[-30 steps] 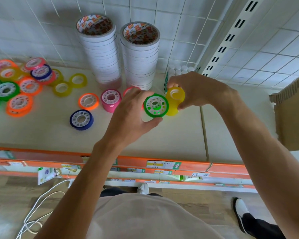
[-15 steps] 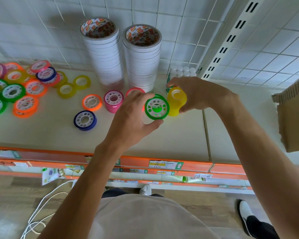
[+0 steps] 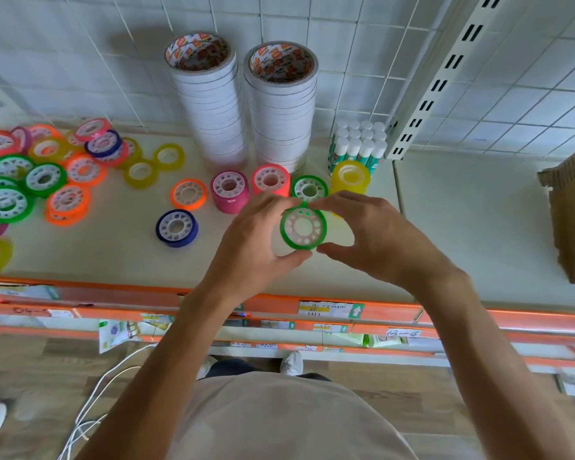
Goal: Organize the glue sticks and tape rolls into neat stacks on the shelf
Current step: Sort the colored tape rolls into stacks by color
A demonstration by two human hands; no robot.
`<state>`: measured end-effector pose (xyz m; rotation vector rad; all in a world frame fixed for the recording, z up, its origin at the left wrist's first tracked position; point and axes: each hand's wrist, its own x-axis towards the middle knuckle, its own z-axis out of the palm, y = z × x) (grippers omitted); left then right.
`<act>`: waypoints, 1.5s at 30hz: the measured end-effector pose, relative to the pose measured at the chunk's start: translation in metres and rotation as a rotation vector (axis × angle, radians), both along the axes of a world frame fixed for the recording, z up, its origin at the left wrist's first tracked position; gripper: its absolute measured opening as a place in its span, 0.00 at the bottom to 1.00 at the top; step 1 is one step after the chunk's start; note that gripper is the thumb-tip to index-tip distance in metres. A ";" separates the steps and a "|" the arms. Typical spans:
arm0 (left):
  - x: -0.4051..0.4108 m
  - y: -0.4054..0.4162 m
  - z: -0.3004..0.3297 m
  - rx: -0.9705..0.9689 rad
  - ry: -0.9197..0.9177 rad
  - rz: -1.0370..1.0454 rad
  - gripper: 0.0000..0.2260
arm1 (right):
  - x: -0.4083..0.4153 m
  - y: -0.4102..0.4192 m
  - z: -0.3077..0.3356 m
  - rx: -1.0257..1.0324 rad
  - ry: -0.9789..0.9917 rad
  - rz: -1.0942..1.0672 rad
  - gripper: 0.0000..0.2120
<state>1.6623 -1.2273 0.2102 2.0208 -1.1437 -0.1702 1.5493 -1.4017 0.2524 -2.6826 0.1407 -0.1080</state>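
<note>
Green plastic is passing between our fingers [image 3: 329,249]: the left hand [image 3: 256,240] and right hand [image 3: 375,237] are both pinching the rim of a green tape roll [image 3: 303,226] above the shelf [image 3: 113,257]. We are judging it light, stiff and slick, best gripped at the edge. Glue sticks [image 3: 359,147] are standing packed upright behind, beside a yellow roll stack [image 3: 351,176].

The yellow tape stack [image 3: 350,176] is partly hidden behind the right hand [image 3: 375,234]. Left of it, the heap of coloured tape rolls [image 3: 30,180] runs off the picture's edge. The glue sticks' [image 3: 357,149] labels are too small to read.
</note>
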 end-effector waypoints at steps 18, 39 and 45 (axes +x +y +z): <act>-0.006 0.013 0.005 0.102 -0.088 -0.058 0.29 | -0.005 0.005 -0.013 -0.009 -0.063 0.141 0.11; 0.023 0.028 0.032 0.084 -0.192 0.058 0.20 | 0.085 -0.046 0.012 -0.224 0.113 -0.012 0.22; 0.021 0.025 0.027 0.098 -0.198 0.053 0.20 | 0.087 -0.046 0.009 -0.215 0.155 0.011 0.24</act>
